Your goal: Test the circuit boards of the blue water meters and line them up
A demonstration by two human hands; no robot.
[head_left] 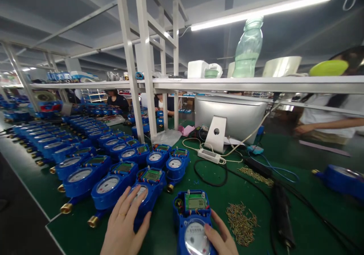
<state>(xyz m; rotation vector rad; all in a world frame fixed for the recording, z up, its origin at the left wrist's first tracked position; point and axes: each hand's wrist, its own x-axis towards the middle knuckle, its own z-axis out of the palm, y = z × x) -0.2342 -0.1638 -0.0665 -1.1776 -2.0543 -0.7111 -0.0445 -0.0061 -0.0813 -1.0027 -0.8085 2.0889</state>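
Observation:
My left hand [125,221] lies over the lower part of a blue water meter [155,186], fingers across its dial and thumb along its near side. This meter stands at the front of the rows, its small circuit board and display exposed. My right hand [222,236] grips the right side of another blue water meter [195,219] in front of me, thumb on the rim of the round dial. That meter's top compartment is uncovered, showing a green board, a lit display and wires. A pile of small brass-coloured screws [241,224] lies right of it.
Many blue meters [81,175] fill the green table [210,188] on the left. A black electric screwdriver [281,217], cables and a power adapter [211,155] lie on the right. Behind are a monitor [233,114], a shelf [256,81] with a bottle [248,50], and co-workers.

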